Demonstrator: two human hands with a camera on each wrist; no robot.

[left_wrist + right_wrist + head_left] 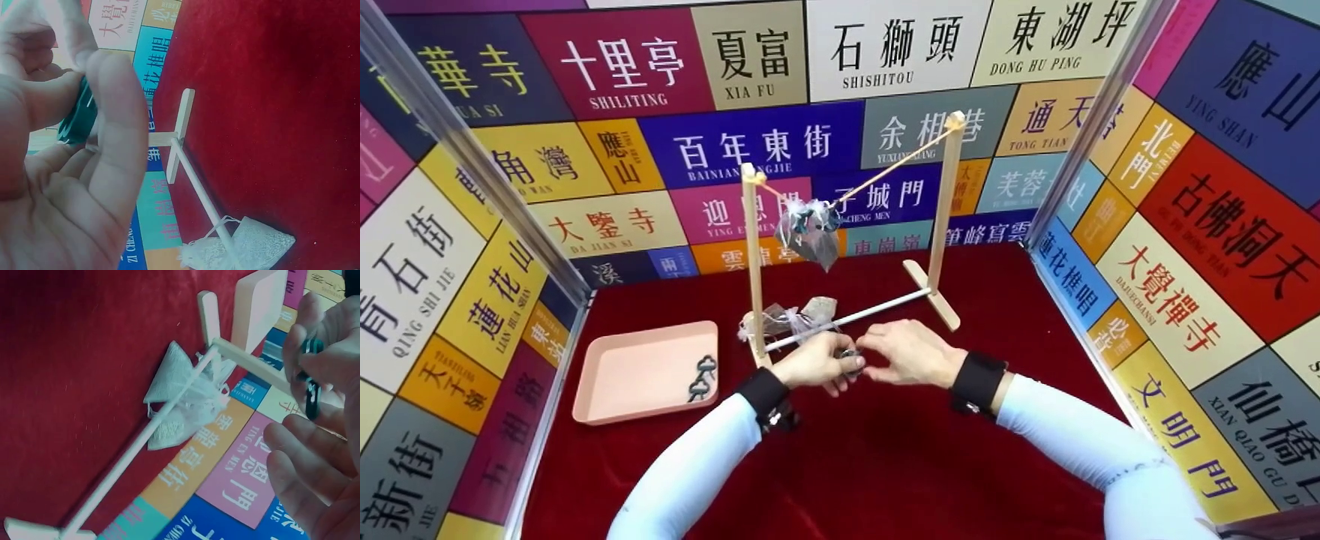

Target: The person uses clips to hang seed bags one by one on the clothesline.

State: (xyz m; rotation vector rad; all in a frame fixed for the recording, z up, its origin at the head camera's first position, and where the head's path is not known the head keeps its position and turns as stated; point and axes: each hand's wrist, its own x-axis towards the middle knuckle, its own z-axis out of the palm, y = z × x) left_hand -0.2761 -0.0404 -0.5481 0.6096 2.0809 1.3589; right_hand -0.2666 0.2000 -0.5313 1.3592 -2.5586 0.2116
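My left hand pinches a small dark green clip between thumb and index finger; its exact kind is hard to tell. Close beside it, my right hand has loosely bent, spread fingers near the clip. Whether they touch it is unclear. Beyond both hands stands a wooden frame with a left post, a right post and a white bottom rod. From the string between the post tops hangs a sheer pouch with dark teal pieces at its top.
Filled mesh pouches lie against the rod near the left post. A pink tray on the left holds dark green clips. Red cloth covers the table, and sign-printed walls enclose it at the back and sides.
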